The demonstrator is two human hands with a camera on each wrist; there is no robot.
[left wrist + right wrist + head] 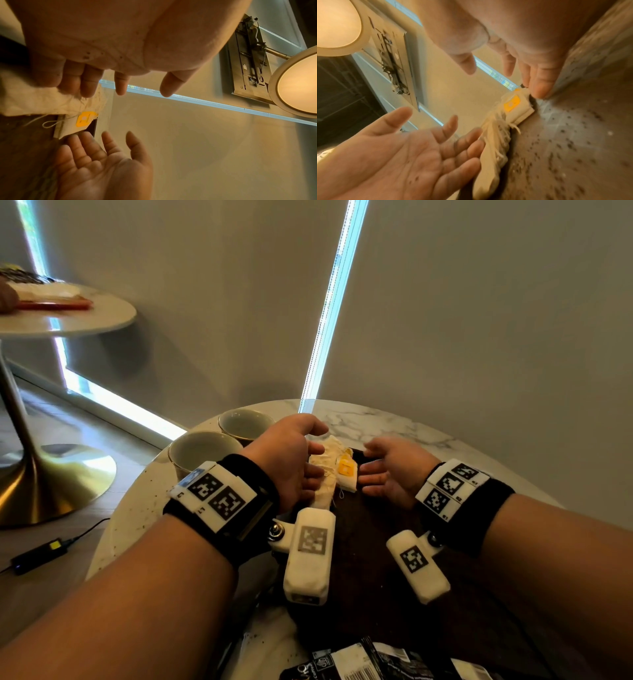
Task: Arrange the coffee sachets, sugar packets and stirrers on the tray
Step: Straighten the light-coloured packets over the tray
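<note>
A small heap of cream sachets, one with a yellow tag, lies at the far end of a dark brown tray. My left hand is on the heap's left side, its straight fingers against the sachets. My right hand faces it from the right, palm turned in, with fingertips at the tagged sachet. Neither hand grips anything. Black-and-white coffee sachets lie at the near edge of the tray.
The tray sits on a round marble table. Two empty cups stand at its left edge beside my left wrist. A second round table stands at the far left, and a black cabled box lies on the floor.
</note>
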